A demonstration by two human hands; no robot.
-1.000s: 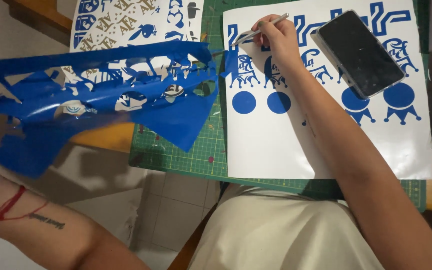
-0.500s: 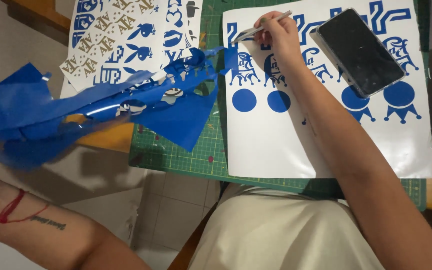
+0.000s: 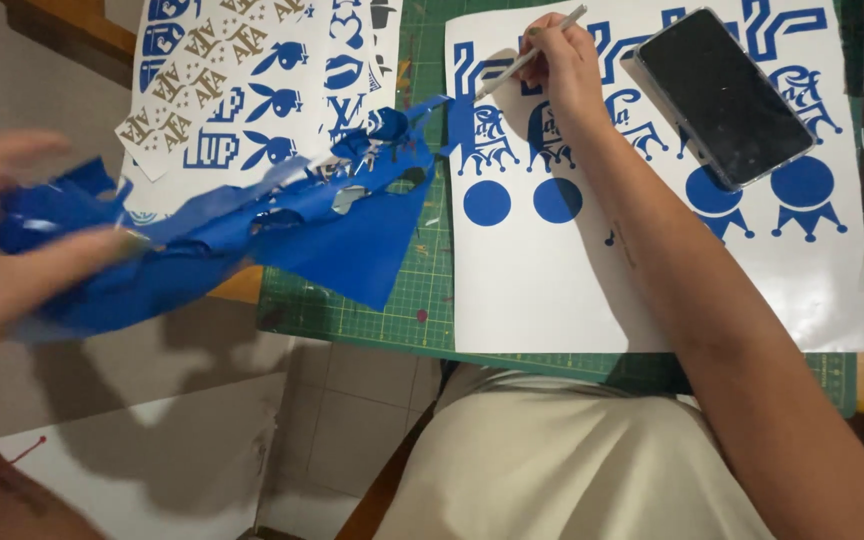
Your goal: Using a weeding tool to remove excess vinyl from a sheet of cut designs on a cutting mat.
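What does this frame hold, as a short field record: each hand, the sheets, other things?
left hand: gripping crumpled blue vinyl, pulled out to the left
right hand: holding a thin tool, resting on the white sheet
white sheet: blue crown shapes and discs left on it
phone: lying on the white sheet, screen dark
mat: green, gridded, under the sheets
second sheet: blue and gold decals, upper left

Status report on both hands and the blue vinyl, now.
Left hand grips crumpled blue vinyl waste. Right hand holds weeding tool on white sheet. Phone lies on sheet.
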